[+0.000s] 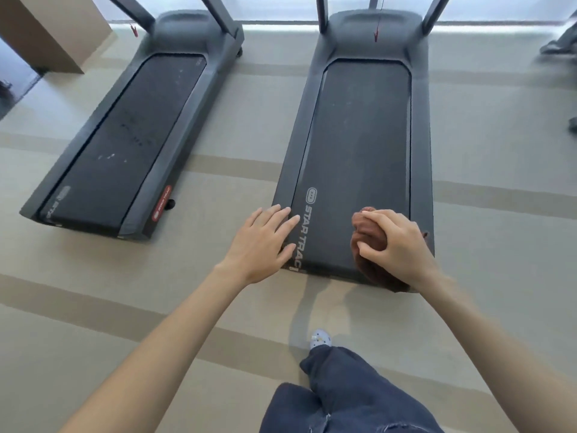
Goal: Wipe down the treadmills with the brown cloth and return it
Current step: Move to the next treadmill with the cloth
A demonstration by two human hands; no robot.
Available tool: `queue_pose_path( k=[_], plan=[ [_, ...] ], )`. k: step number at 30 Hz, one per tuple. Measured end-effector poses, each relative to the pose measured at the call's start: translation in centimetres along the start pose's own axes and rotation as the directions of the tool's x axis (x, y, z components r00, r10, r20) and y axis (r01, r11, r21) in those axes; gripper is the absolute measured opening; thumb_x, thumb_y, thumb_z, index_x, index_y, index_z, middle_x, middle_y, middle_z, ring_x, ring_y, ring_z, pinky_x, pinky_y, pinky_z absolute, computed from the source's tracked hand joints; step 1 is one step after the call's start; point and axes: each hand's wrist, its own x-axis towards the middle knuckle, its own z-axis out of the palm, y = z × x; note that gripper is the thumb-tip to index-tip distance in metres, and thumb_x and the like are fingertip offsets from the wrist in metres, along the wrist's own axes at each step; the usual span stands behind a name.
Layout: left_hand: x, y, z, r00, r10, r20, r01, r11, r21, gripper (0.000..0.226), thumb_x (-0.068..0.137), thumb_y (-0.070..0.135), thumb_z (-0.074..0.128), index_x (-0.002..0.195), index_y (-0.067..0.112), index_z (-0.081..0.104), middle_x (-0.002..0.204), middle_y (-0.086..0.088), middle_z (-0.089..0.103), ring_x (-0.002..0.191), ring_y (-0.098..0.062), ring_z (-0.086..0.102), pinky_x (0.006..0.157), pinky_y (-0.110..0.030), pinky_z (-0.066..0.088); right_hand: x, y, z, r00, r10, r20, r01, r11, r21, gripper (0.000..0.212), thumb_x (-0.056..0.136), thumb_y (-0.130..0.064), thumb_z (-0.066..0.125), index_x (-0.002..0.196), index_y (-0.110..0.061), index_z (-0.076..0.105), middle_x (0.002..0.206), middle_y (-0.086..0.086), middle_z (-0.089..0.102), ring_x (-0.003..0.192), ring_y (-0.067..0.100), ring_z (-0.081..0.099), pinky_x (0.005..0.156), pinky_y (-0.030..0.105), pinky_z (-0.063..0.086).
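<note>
Brown cloth (pixel 370 231) was bunched into a wad at the lower right of centre, over the rear end of the near treadmill (pixel 359 135). Right hand (pixel 396 245) was on top of it; grip clamped on the cloth, fingers curled over the upper fold and thumb pressed into its left side. Most of the wad lay under the palm. One lobe stuck out past the fingertips toward the belt, and a darker tail hung below the wrist at the treadmill's rear edge.

Left hand (pixel 262 245) was just left of centre, grip apart, fingers straight and slightly spread, holding nothing. Fingertips were over the left side rail, beside the white STAR TRAC lettering (pixel 304 235). Could not tell whether they touched the rail.

Hands were apart, with the width of the belt between them.

Second treadmill (pixel 125 135) stood in the left half of the frame, angled, with pale specks on its belt. A red safety clip (pixel 376 34) hung at the head of the near treadmill, top centre-right. Beige striped floor (pixel 234 120) lay underneath. Dark blue trouser leg (pixel 343 385) and a pale shoe (pixel 321 337) showed at bottom centre. A tan box (pixel 53 29) sat at upper left.
</note>
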Motion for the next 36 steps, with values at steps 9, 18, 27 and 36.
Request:
queue_pose_path(
  k=[9, 18, 27, 36],
  plan=[
    [5.8, -5.0, 1.6, 0.980, 0.196, 0.044, -0.195, 0.980, -0.033, 0.054, 0.097, 0.040, 0.034, 0.147, 0.022, 0.024, 0.154, -0.001, 0.024, 0.143, -0.018, 0.015, 0.115, -0.035, 0.008, 3.0, -1.2, 2.2, 0.979, 0.172, -0.106, -0.176, 0.984, -0.027, 0.051, 0.074, -0.037, 0.063, 0.121, -0.018, 0.059, 0.120, 0.001, 0.062, 0.104, 0.027, 0.058, 0.089, 0.047, 0.047],
    [13.2, -16.1, 3.3, 0.870, 0.479, 0.119, -0.483, 0.876, 0.008, 0.054, 0.096, 0.043, 0.033, 0.147, 0.025, 0.023, 0.154, 0.001, 0.023, 0.143, -0.017, 0.013, 0.116, -0.035, 0.006, 8.7, -3.6, 9.9, 0.868, 0.398, -0.298, -0.417, 0.909, -0.001, 0.053, 0.073, -0.024, 0.075, 0.122, -0.017, 0.059, 0.123, 0.003, 0.061, 0.107, 0.028, 0.057, 0.089, 0.043, 0.042],
    [21.5, -23.1, 10.6, 0.729, 0.662, 0.175, -0.671, 0.741, -0.005, 0.054, 0.097, 0.043, 0.032, 0.146, 0.022, 0.025, 0.154, 0.000, 0.025, 0.143, -0.018, 0.015, 0.117, -0.036, 0.010, 13.7, -1.5, 19.1, 0.740, 0.549, -0.388, -0.593, 0.805, 0.010, 0.054, 0.071, -0.040, 0.061, 0.121, -0.018, 0.059, 0.120, 0.001, 0.061, 0.103, 0.027, 0.057, 0.087, 0.045, 0.044],
    [29.8, -21.2, 34.5, 0.699, 0.690, 0.189, -0.698, 0.715, -0.032, 0.055, 0.096, 0.044, 0.032, 0.146, 0.022, 0.026, 0.153, 0.000, 0.026, 0.143, -0.017, 0.015, 0.116, -0.035, 0.008, 14.4, 14.0, 35.7, 0.691, 0.647, -0.324, -0.669, 0.741, 0.053, 0.050, 0.079, -0.027, 0.069, 0.126, -0.018, 0.056, 0.128, 0.001, 0.057, 0.113, 0.025, 0.052, 0.094, 0.041, 0.037]
  ],
)
